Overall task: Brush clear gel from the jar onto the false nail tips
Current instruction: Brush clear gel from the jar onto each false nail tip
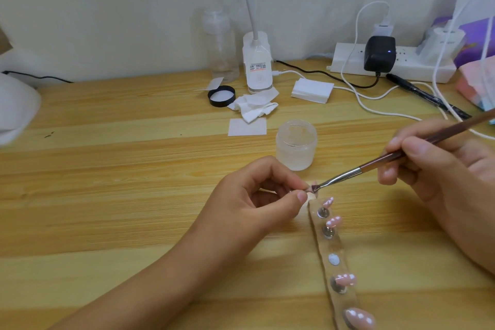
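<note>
at the near edge of a wooden table (120, 169), a tan holder strip (338, 245) runs away from the camera, carrying four glossy pink false nail tips (345, 279) on round metal studs, with one stud in the middle bare. just past the strip's far end, the person's left hand (257, 201) pinches a fifth nail tip (311, 188) between thumb and forefinger (the tip is small and mostly hidden by the fingers). the right hand (428, 166) grips a brown-handled gel brush (375, 163) in a pen hold, its flat dark bristles touching the pinched tip. just behind both hands stands the frosted jar (296, 144) of clear gel, uncapped. farther back lie a white square wipe (247, 127), a crumpled tissue (254, 106) and a black jar lid (221, 96) resting upside down, with a stack of white pads (312, 90) to their right. along the wall stand a clear plastic bottle (221, 45) and the white base of a desk lamp (257, 67), and to the right a white power strip (393, 61) holds a black adapter (379, 53), with white cables trailing over the table. a black pen-like tool (426, 95) lies in front of the power strip.
</note>
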{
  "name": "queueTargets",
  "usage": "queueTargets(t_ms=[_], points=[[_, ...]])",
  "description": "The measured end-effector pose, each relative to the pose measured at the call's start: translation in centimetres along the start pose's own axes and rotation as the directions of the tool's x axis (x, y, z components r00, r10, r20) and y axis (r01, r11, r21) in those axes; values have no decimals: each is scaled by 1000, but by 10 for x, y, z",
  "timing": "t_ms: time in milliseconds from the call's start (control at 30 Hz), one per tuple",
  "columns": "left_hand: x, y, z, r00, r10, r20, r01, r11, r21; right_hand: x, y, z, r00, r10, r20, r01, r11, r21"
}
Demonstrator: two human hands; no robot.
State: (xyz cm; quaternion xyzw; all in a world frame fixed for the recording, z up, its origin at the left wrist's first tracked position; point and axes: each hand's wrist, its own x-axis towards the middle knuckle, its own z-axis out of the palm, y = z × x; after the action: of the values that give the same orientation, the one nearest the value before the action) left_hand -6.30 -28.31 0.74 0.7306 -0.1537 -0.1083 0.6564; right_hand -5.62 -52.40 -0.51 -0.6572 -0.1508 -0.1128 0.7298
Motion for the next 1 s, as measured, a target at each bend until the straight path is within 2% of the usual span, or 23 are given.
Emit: queueTargets(t_ms=[167, 367, 533, 767, 900, 1000], points=[[1, -2, 0, 999, 43, -17, -43, 999, 3, 3, 1, -3, 997, 5, -73, -7, 999, -35], [1, -2, -1, 999, 31, -31, -33, 997, -65, 3, -3, -3, 999, -28, -22, 29, 997, 71], [1, -1, -1, 1000, 21, -13, -22, 997, -70, 0, -6, 2, 998, -34, 45, 32, 998, 55], [1, -2, -1, 1000, 31, -1, -31, 998, -57, 0, -3, 1, 1000, -5, -12, 5, 1000, -14], [1, -2, -2, 1000, 19, 8, -18, 997, -75, 3, -3, -2, 998, -44, -41, 45, 999, 26], [0, -2, -2, 1000, 10, 6, -10, 997, -74, 2, -5, -1, 998, -55, -3, 56, 997, 54]])
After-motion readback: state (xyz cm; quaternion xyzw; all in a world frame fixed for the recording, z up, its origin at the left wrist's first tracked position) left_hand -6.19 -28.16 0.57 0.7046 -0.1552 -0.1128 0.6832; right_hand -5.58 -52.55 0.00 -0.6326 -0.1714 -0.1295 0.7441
